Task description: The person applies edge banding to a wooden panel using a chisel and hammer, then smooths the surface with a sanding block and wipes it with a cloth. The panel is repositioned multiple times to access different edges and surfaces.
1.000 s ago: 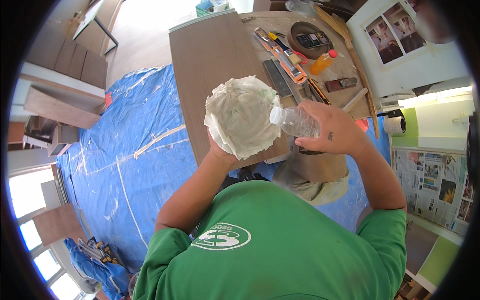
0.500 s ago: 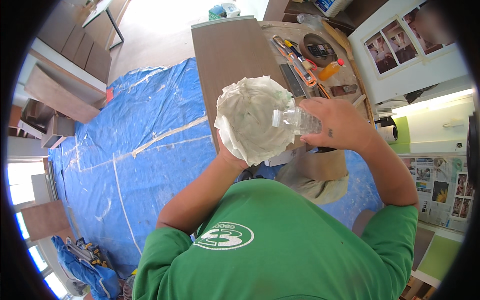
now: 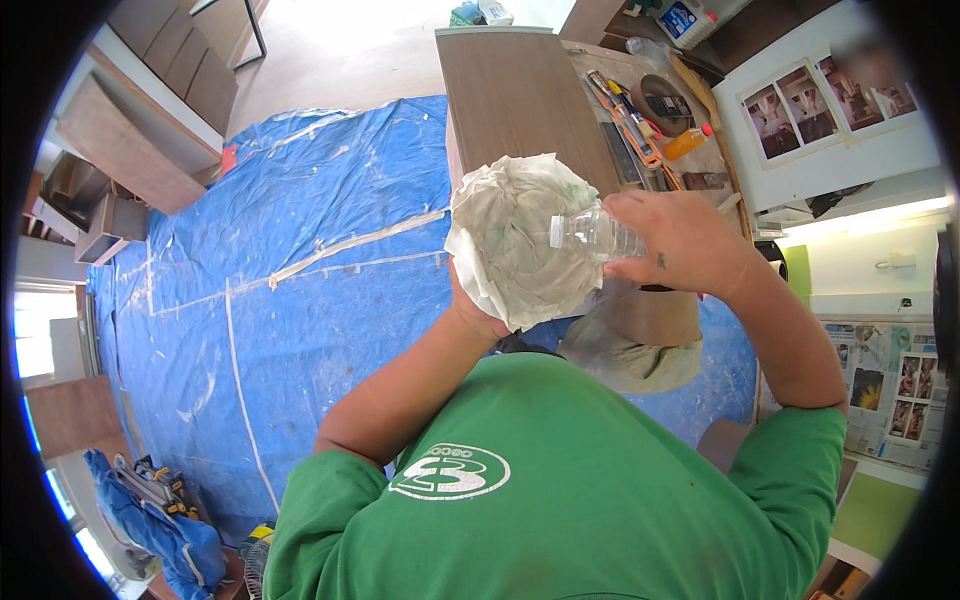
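Observation:
My left hand (image 3: 478, 312) is wrapped round the near left side of a round container lined with crumpled whitish sheet (image 3: 510, 240); most of its fingers are hidden beneath. In my right hand (image 3: 680, 245) is a small clear plastic bottle (image 3: 598, 236), gripped round its body between thumb and fingers. The bottle lies nearly level, its neck with a whitish end pointing left over the lined container. Whether liquid runs from it I cannot make out.
A brown board (image 3: 520, 95) lies beyond the container. Right of it, a worktop holds a utility knife (image 3: 645, 150), a tape roll (image 3: 665, 105) and an orange-filled bottle (image 3: 687, 142). Blue sheeting (image 3: 330, 330) covers the floor at left. A fabric-covered round object (image 3: 640, 345) stands near my right forearm.
The lined container and both hands have shifted slightly right in view, along with the surroundings. The bottle's neck reaches a little farther over the container.

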Motion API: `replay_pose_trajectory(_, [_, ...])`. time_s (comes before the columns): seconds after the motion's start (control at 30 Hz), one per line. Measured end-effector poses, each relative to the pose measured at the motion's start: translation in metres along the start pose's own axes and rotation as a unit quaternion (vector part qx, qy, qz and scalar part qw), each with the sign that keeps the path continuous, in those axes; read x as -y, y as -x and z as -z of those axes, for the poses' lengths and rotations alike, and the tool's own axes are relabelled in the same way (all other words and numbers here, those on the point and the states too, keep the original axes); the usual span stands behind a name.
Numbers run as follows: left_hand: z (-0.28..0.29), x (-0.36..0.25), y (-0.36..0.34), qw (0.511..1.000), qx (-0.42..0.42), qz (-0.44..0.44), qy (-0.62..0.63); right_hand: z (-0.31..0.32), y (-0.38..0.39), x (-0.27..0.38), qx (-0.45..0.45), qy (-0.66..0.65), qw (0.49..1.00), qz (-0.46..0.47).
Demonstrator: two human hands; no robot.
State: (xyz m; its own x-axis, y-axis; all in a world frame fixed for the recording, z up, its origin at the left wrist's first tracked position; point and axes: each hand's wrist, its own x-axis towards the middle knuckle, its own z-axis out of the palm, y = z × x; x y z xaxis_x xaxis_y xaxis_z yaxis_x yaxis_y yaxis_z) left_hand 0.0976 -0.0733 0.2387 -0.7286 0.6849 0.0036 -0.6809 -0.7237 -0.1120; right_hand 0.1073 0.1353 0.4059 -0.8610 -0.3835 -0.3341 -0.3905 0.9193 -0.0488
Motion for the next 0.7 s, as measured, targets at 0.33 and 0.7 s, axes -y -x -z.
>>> replay_pose_trajectory(0.33, [-0.004, -0.014, 0.023, 1.000, -0.013, -0.012, -0.015, 0.017, -0.002, 0.027, 0.001, 0.035, 0.999, -0.022])
replay_pose_trajectory(0.7, [0.000, -0.019, 0.027, 1.000, 0.003, 0.018, 0.017, 0.020, 0.004, 0.037, 0.003, 0.051, 0.998, -0.027])
